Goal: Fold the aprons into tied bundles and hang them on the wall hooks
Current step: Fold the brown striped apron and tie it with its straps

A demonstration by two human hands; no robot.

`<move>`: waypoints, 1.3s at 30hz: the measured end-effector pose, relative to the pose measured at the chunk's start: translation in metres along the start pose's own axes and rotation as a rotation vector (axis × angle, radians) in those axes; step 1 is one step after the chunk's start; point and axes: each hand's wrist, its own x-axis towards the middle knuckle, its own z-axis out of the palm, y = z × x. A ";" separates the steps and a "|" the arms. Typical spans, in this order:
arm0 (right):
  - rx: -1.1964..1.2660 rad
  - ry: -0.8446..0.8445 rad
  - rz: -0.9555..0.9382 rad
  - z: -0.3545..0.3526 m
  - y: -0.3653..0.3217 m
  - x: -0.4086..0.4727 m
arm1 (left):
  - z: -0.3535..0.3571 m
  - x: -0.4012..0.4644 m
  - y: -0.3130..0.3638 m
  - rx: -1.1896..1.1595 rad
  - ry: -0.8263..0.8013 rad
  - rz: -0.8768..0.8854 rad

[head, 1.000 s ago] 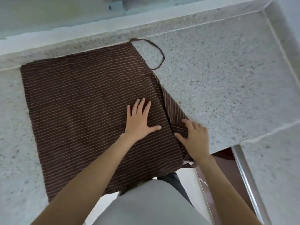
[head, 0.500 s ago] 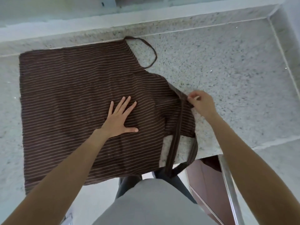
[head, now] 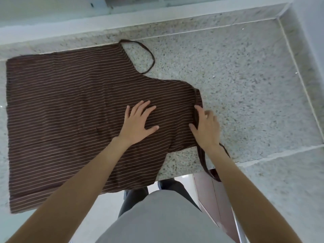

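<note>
A brown apron (head: 70, 109) with thin pale stripes lies spread flat on the speckled stone counter (head: 236, 88). Its neck loop (head: 149, 58) curls off the far edge onto bare stone. My left hand (head: 138, 121) presses flat on the cloth with fingers spread. My right hand (head: 206, 128) rests open on the apron's right edge, over a dark tie strap (head: 205, 160) that runs down past the counter's front edge and hangs there.
The counter meets a raised ledge and window sill (head: 122, 16) at the back and a wall on the right. A reddish-brown cabinet front (head: 210, 193) shows below the counter edge. My grey shirt fills the lower middle.
The folded right flap has been opened out, so the apron's bib now lies flat. My right hand pulled its corner up and right, then came down onto the edge. My left hand stayed pressed on the cloth.
</note>
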 end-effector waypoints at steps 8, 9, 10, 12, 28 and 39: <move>0.025 0.161 -0.051 -0.037 0.052 0.071 | 0.016 0.030 0.033 0.123 -0.214 -0.069; -0.062 0.147 -0.085 -0.043 0.058 0.087 | 0.017 0.029 0.032 0.127 -0.209 -0.070; -0.124 0.108 -0.129 -0.046 0.065 0.102 | 0.018 0.029 0.033 0.129 -0.200 -0.073; -0.188 -0.007 -0.220 -0.047 0.074 0.123 | 0.019 0.029 0.035 0.128 -0.190 -0.079; 0.071 -0.005 -0.626 0.018 0.077 -0.034 | 0.038 -0.054 0.043 0.112 -0.034 -0.068; 0.116 0.025 -0.711 0.017 0.013 -0.086 | 0.031 -0.091 -0.004 -0.099 0.039 0.064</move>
